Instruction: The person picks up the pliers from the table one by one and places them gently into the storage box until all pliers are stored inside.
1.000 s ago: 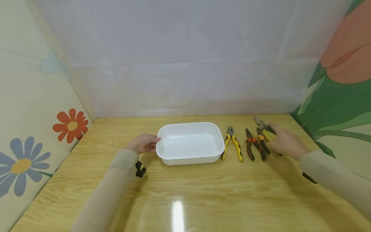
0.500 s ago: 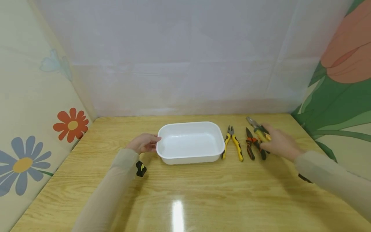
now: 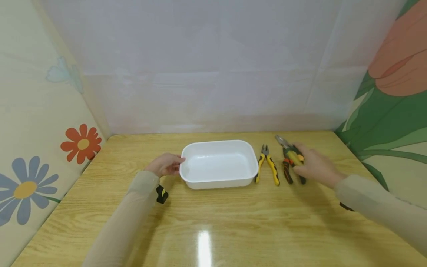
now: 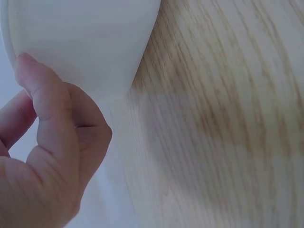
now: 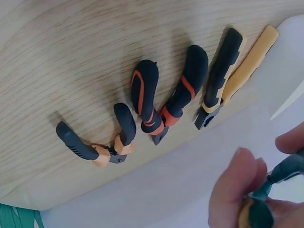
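My left hand (image 3: 165, 164) pinches the left rim of a white rectangular plastic basin (image 3: 218, 182), thumb on the rim in the left wrist view. My right hand (image 3: 315, 165) grips pliers with yellow and dark green handles (image 3: 293, 157); their metal head points to the far left, above the other tools. In the right wrist view only part of their teal grip (image 5: 288, 165) shows between the fingers. Beneath and left of that hand lie red-and-black pliers (image 3: 287, 173), partly covered from above. Small orange-and-black pliers (image 5: 124, 128) are mostly hidden in the head view.
Yellow-and-black pliers (image 3: 272, 169) lie spread beside the basin's right end. Everything rests on a wood-grain table (image 3: 233, 222). A pale cloth wall (image 3: 213, 81) stands behind, with flower-printed panels (image 3: 397, 122) at both sides.
My right hand has carried the yellow-green pliers to the left, from above the small orange-and-black pliers to over the red-and-black ones. My left hand and the basin have stayed in place.
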`<state>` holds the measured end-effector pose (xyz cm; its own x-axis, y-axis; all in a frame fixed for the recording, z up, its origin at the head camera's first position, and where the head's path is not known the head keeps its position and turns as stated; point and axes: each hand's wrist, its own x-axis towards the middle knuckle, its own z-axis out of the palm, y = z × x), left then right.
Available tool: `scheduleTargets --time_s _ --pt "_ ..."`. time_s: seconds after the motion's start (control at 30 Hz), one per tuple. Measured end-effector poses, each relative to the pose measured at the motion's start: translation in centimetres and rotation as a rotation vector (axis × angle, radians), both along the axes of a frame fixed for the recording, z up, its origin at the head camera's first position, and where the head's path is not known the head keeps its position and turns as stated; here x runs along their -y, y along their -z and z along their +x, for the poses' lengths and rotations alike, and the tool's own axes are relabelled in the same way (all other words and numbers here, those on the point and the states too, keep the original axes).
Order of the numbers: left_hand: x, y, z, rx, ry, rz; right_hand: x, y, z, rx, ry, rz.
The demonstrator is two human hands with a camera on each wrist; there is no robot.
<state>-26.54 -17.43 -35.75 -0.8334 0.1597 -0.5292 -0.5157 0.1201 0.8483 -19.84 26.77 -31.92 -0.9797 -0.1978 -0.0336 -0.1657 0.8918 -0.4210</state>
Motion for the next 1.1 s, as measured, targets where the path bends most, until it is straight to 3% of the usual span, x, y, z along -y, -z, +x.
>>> scheduleTargets --time_s 0.27,0.83,1.1 --pt "0.0 0.1 -0.1 0.002 -0.003 -0.002 0.9 -0.2 0.5 0.012 -0.015 -0.017" --pt "0.1 0.0 0.0 -0.005 0.006 -0.013 3.9 -0.6 0.6 -0.042 -0.035 0.104" --pt "0.0 -0.1 0.0 -0.007 0.017 -0.01 5.0 -0.4 0.5 -0.032 -0.09 0.065"
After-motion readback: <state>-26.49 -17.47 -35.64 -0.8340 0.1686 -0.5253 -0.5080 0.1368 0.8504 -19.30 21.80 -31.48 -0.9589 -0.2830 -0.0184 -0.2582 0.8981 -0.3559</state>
